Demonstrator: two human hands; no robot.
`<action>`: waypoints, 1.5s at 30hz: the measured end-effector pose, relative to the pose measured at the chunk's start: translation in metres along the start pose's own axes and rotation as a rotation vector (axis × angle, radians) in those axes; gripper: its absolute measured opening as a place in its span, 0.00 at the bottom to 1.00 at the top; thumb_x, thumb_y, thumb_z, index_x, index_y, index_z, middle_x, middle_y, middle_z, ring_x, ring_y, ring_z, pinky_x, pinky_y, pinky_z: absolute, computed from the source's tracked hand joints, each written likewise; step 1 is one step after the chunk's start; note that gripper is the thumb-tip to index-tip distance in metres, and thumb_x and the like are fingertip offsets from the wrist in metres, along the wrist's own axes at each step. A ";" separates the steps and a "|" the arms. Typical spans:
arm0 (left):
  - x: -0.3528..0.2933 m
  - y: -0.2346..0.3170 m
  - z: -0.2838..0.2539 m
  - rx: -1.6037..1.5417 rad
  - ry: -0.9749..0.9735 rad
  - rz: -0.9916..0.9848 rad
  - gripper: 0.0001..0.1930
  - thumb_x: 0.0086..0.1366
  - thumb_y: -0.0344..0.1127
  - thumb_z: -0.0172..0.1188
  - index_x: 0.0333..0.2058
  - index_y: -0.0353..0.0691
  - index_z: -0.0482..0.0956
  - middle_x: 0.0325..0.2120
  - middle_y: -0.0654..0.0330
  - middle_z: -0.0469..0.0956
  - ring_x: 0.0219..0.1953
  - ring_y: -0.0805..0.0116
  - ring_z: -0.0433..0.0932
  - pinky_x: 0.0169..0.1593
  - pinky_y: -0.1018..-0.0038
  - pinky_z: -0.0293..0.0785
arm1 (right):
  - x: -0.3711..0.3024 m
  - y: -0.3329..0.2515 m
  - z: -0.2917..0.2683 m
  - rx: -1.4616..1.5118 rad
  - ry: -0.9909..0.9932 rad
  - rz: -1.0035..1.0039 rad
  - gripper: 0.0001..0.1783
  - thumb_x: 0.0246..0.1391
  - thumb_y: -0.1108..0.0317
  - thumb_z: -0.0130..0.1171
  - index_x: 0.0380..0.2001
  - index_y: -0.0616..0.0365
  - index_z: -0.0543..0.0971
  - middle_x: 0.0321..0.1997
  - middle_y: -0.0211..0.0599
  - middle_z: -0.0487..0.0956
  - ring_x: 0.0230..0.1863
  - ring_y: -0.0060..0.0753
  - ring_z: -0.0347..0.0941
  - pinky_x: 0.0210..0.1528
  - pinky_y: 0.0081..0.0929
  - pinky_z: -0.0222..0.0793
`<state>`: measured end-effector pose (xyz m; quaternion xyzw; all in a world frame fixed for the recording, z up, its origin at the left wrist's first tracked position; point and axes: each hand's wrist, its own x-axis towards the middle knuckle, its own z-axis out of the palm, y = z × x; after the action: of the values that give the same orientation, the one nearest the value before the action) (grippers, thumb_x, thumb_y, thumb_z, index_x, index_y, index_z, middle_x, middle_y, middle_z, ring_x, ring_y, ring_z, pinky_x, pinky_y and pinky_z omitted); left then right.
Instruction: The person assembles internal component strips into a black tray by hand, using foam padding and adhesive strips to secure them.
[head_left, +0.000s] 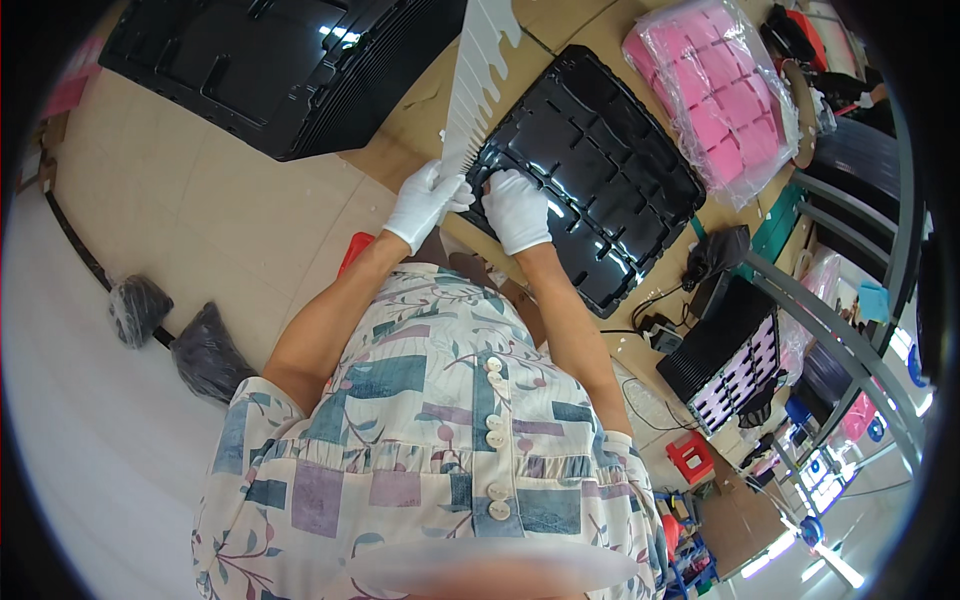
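Note:
My left hand point(425, 207), in a white glove, is closed at the lower end of a long pale strip with a jagged edge point(476, 85). It is beside the near left corner of a black moulded plastic tray point(600, 160). My right hand point(518, 212), also in a white glove, curls its fingers at that tray's near left edge, with the palm over the tray. The fingertips of both hands are partly hidden. The glossy tray has several shallow compartments and lies flat on a brown surface.
A tall stack of black trays point(290, 70) stands at the far left. Pink trays in clear wrap point(715, 100) lie at the far right. A grey metal rack point(830, 310), a red stool point(690, 458) and cables are to the right. Dark wrapped bundles point(208, 352) lie left.

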<state>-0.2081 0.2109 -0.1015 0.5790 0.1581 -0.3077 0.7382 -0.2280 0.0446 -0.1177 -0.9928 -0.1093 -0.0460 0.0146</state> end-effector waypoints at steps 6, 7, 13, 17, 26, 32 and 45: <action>-0.002 0.003 0.001 -0.019 0.004 -0.023 0.12 0.68 0.32 0.56 0.47 0.33 0.72 0.34 0.57 0.78 0.34 0.68 0.81 0.39 0.75 0.79 | -0.005 0.003 -0.004 0.126 0.016 0.001 0.10 0.47 0.60 0.59 0.19 0.51 0.73 0.19 0.34 0.74 0.19 0.35 0.75 0.18 0.32 0.71; -0.001 0.002 0.000 -0.021 -0.003 -0.026 0.12 0.68 0.32 0.56 0.47 0.34 0.72 0.34 0.57 0.78 0.34 0.69 0.81 0.39 0.75 0.79 | -0.004 0.005 -0.004 0.141 0.023 0.158 0.11 0.49 0.59 0.60 0.19 0.51 0.74 0.19 0.35 0.75 0.19 0.36 0.76 0.18 0.33 0.71; 0.003 0.002 -0.002 -0.026 -0.007 -0.033 0.12 0.68 0.33 0.55 0.47 0.34 0.72 0.35 0.57 0.77 0.34 0.69 0.80 0.39 0.75 0.79 | -0.012 0.005 -0.007 0.210 -0.130 0.306 0.08 0.51 0.61 0.59 0.25 0.51 0.76 0.25 0.39 0.78 0.25 0.44 0.77 0.26 0.39 0.72; 0.005 0.006 -0.002 0.007 -0.003 -0.054 0.13 0.68 0.33 0.55 0.48 0.34 0.71 0.35 0.57 0.77 0.34 0.69 0.80 0.39 0.75 0.79 | -0.007 0.014 -0.007 0.281 -0.052 0.334 0.07 0.52 0.62 0.58 0.25 0.53 0.76 0.26 0.39 0.78 0.25 0.43 0.77 0.25 0.37 0.73; -0.006 0.014 0.001 0.637 -0.092 0.427 0.11 0.65 0.35 0.60 0.42 0.35 0.79 0.34 0.62 0.78 0.31 0.74 0.75 0.37 0.80 0.70 | -0.039 0.015 -0.067 1.884 -0.049 0.763 0.03 0.54 0.81 0.48 0.32 0.66 0.71 0.40 0.46 0.78 0.27 0.29 0.75 0.24 0.20 0.74; -0.019 0.045 0.018 0.146 -0.230 -0.160 0.14 0.61 0.32 0.62 0.46 0.38 0.79 0.25 0.62 0.77 0.26 0.77 0.75 0.29 0.79 0.70 | -0.033 0.015 -0.065 2.033 -0.272 0.736 0.14 0.62 0.60 0.53 0.39 0.60 0.75 0.22 0.22 0.63 0.18 0.14 0.54 0.19 0.15 0.46; -0.021 0.039 0.016 0.488 -0.177 0.136 0.42 0.48 0.34 0.71 0.62 0.40 0.63 0.38 0.55 0.79 0.38 0.68 0.79 0.46 0.74 0.75 | 0.011 0.004 -0.089 1.542 -0.283 0.647 0.12 0.52 0.66 0.63 0.36 0.64 0.81 0.29 0.31 0.80 0.30 0.18 0.71 0.34 0.19 0.68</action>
<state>-0.2012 0.2072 -0.0554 0.7201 -0.0254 -0.3360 0.6066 -0.2242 0.0397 -0.0285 -0.6840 0.1786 0.1724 0.6860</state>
